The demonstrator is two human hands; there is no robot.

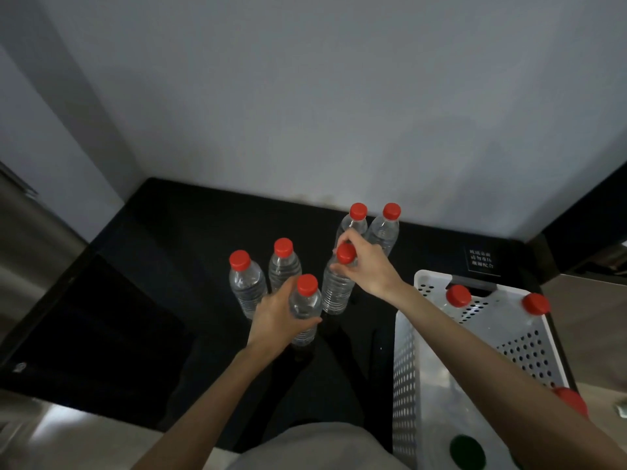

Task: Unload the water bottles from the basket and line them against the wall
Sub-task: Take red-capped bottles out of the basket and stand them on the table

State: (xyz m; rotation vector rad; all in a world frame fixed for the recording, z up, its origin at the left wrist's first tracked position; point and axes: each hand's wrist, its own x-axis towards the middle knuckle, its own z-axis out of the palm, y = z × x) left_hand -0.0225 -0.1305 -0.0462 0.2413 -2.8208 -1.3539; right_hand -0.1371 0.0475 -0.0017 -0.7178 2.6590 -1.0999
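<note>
Six red-capped water bottles are standing on the black worktop [203,232] in the middle of the frame. Only two [353,225] are being kept close against the wall [305,96]; the others are clustered nearer the viewer. One bottle [303,308] is being held around its body by the left hand [274,320], its grip closed. Another [336,290] is being pinched at the cap by the right hand [366,266]. At least three bottles [458,295] are being left in the white perforated basket [407,368], lower right.
</note>
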